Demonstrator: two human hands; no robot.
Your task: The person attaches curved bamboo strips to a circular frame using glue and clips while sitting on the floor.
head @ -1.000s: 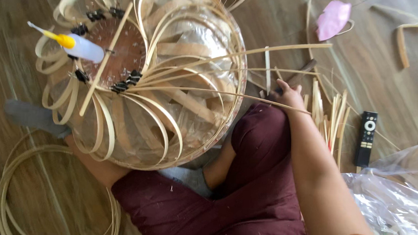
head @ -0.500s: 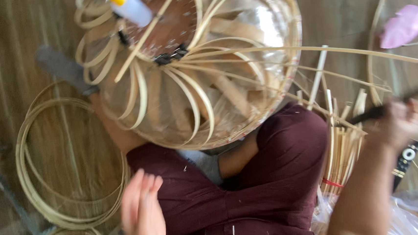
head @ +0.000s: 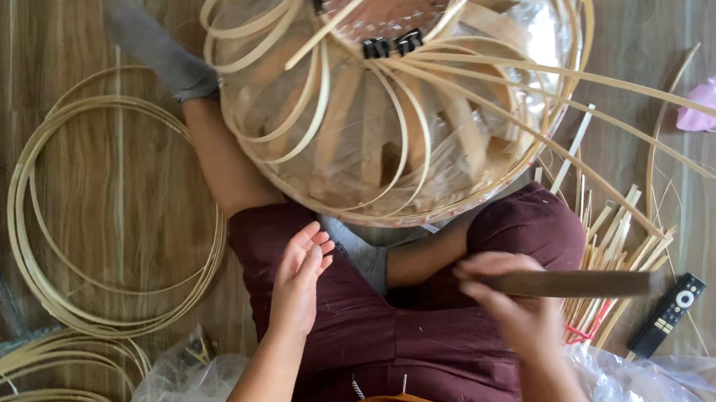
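Right hand [head: 512,308] had fingers closed round a dark flat blade [head: 575,282], extending rightward from them. Left hand [head: 301,277] was open, empty, fingers extended toward the bamboo basket frame [head: 398,103] above.

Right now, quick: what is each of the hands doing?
Left hand: open, empty, over the maroon-trousered lap.
Right hand: closed on a dark, flat blade-like tool.
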